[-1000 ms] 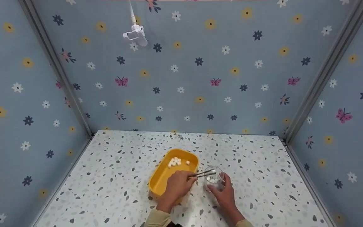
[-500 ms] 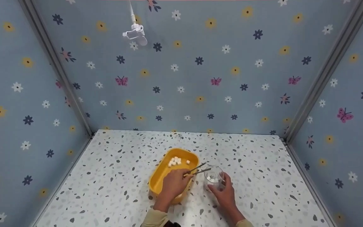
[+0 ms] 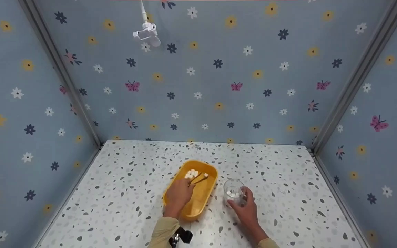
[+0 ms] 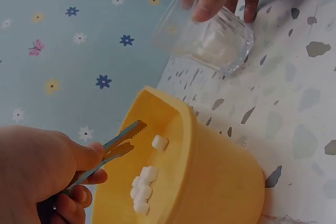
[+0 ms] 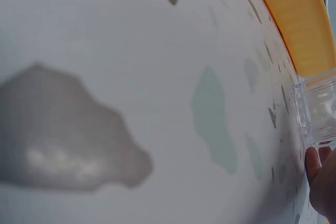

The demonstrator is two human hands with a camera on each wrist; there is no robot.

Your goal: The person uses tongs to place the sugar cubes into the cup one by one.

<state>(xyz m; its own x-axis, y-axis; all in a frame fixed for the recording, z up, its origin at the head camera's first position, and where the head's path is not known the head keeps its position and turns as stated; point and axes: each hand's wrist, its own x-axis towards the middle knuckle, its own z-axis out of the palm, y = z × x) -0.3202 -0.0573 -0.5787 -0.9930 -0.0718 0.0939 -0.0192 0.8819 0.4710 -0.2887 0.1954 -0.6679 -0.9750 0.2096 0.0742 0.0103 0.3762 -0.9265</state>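
White cubes (image 3: 193,172) sit at the far end of the yellow tray (image 3: 200,196) in the head view, just past the left hand (image 3: 179,193), the nearer one, pinching tongs (image 3: 201,180) aimed far-right. Right hand (image 3: 247,208) grips a glass (image 3: 231,186), tray wall in between. Left wrist view: tongs parted, nothing between the tips. Right wrist view: mostly speckled table (image 5: 157,51), fingers (image 5: 313,165) at the glass.
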